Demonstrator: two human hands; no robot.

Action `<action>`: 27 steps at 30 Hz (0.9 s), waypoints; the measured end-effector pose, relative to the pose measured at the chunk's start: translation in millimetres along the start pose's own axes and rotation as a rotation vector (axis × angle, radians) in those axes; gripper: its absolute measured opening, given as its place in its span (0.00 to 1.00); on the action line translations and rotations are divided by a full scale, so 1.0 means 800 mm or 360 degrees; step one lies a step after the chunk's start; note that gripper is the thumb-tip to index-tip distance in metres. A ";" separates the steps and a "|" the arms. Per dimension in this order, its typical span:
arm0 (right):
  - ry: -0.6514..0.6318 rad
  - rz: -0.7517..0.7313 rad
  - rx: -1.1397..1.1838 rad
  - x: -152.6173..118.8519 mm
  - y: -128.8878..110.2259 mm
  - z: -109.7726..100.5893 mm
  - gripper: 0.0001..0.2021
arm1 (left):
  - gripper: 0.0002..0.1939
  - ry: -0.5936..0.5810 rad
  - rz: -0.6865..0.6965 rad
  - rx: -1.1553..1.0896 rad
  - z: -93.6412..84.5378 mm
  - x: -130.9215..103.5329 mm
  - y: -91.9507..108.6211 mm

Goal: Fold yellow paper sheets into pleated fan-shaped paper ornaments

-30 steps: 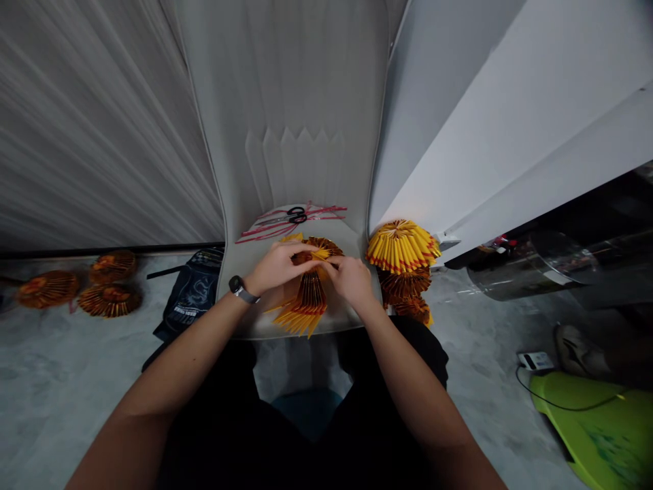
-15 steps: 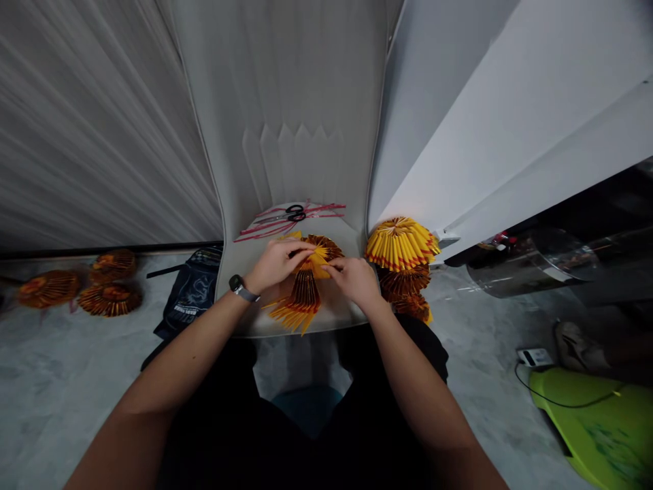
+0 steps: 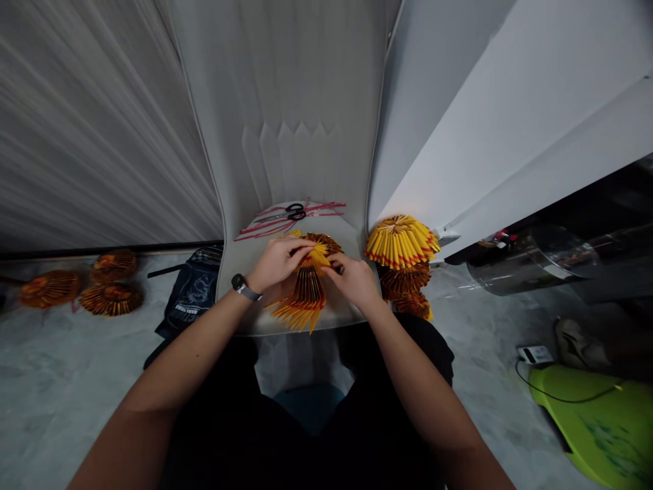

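Over the seat of a grey chair, both my hands are closed on a pleated yellow-and-gold paper fan with red bands. My left hand, with a watch on its wrist, pinches the gathered top folds from the left. From the right, my right hand grips the edge of a yellow fold between thumb and fingers. The fan's loose pleats spread down toward the front edge of the seat. Behind the hands, part of a darker gold pleated piece shows. Black-handled scissors lie farther back on pink-red strips.
Yellow and gold pleated paper rosettes are stacked right of the chair. Several more rosettes lie on the floor at left, near a dark printed bag. A green plastic stool and a white power strip are at right.
The fan's lower pleats have swung slightly to the right. My right hand's fingers have shifted a little on the yellow fold, while my left hand keeps its pinch.
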State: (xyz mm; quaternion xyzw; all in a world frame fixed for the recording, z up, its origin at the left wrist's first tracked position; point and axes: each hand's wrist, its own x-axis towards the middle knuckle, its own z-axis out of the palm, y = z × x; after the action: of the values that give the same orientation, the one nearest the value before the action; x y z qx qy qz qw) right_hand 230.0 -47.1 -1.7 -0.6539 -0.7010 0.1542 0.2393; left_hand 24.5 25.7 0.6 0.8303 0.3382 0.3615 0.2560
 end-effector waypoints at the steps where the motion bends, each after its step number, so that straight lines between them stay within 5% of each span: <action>1: 0.0036 -0.0054 0.0028 -0.005 -0.001 -0.002 0.12 | 0.13 0.0003 -0.0005 -0.0009 0.000 -0.001 0.000; 6: 0.0000 -0.0376 0.0190 -0.035 -0.006 -0.009 0.12 | 0.13 -0.0016 0.0005 -0.0032 0.000 -0.001 -0.001; 11: -0.0210 -0.0319 0.0131 -0.051 -0.005 0.008 0.09 | 0.12 -0.0021 0.0006 -0.0026 0.001 0.002 0.000; 18: -0.0197 -0.0336 0.0165 -0.051 0.003 0.012 0.07 | 0.12 -0.0031 0.0011 -0.0022 0.002 0.005 0.002; 24: -0.0291 -0.0939 -0.0175 -0.053 0.002 0.000 0.14 | 0.13 -0.0055 -0.0024 -0.0040 -0.001 0.004 0.000; 27: -0.0419 -0.1003 -0.0413 -0.054 -0.004 -0.004 0.16 | 0.13 -0.0069 -0.0029 -0.0046 -0.002 0.003 0.000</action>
State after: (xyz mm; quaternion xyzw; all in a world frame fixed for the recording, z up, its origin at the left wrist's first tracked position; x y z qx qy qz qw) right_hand 230.0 -90.7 -3.4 -0.4051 -0.9067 0.0656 0.0978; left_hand 24.3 28.0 2.8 0.8311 0.3347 0.3459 0.2785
